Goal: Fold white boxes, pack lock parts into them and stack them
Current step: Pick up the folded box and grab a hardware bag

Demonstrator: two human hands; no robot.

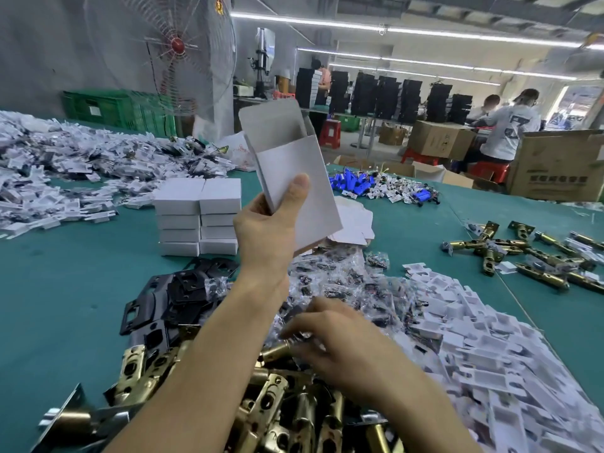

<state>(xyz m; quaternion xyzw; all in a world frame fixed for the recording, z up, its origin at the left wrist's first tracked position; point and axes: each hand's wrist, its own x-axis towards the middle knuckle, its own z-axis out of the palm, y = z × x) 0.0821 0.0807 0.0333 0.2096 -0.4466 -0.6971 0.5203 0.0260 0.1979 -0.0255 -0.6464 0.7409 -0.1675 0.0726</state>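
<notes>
My left hand grips an open white box near its lower end and holds it up above the green table, its top flap standing open. Lower down, my right hand reaches into the heap of brass latch bolts, fingers curled round a brass latch; the hand is blurred. Two stacks of closed white boxes stand side by side behind my left hand. Black strike plates lie left of my arm, small bagged screw packs to its right.
White card inserts spread at the right, more white pieces at the far left. Loose brass latches and blue parts lie further back. Flat box blanks sit behind the held box. A fan, cartons and seated people stand beyond.
</notes>
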